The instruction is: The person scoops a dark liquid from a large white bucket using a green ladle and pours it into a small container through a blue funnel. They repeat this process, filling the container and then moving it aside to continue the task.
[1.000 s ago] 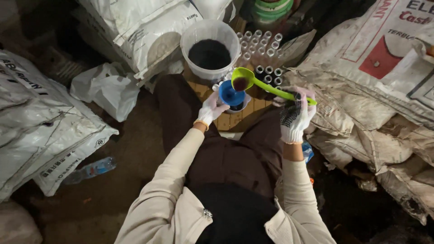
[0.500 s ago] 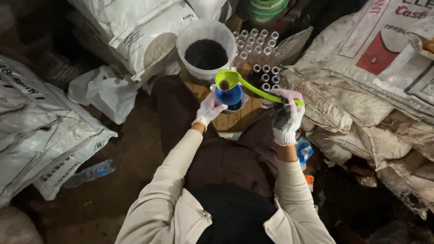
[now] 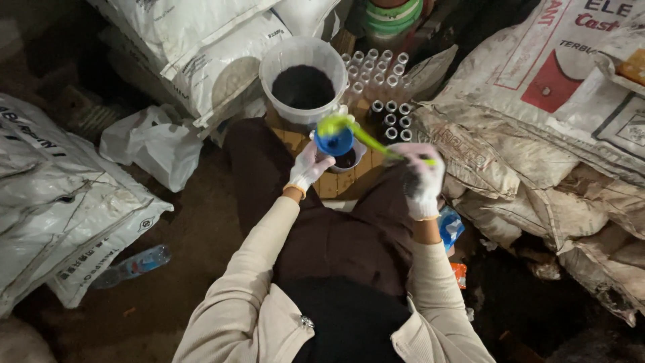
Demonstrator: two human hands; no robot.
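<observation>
My right hand [image 3: 421, 181], in a soiled white glove, grips the handle of a green scoop [image 3: 339, 126] tipped over a blue funnel [image 3: 334, 142]. My left hand [image 3: 308, 166], also gloved, holds the blue funnel from the left. The funnel sits over a small white cup [image 3: 349, 160] with dark powder in it, on a wooden board. Just beyond stands a white bucket [image 3: 275, 67] filled with black powder. Rows of small clear vials [image 3: 379, 67] stand to the right of the bucket, some with dark contents.
Large white sacks [image 3: 201, 47] are stacked at the back left and along the right [image 3: 537, 107]. More sacks [image 3: 47, 202] lie at the left, with a crumpled white bag [image 3: 151, 144] and a plastic bottle [image 3: 131, 267] on the dirt floor. A blue packet [image 3: 449, 227] lies by my right forearm.
The green scoop has swung left from beside the funnel to over it and tipped down. My left hand stays on the funnel.
</observation>
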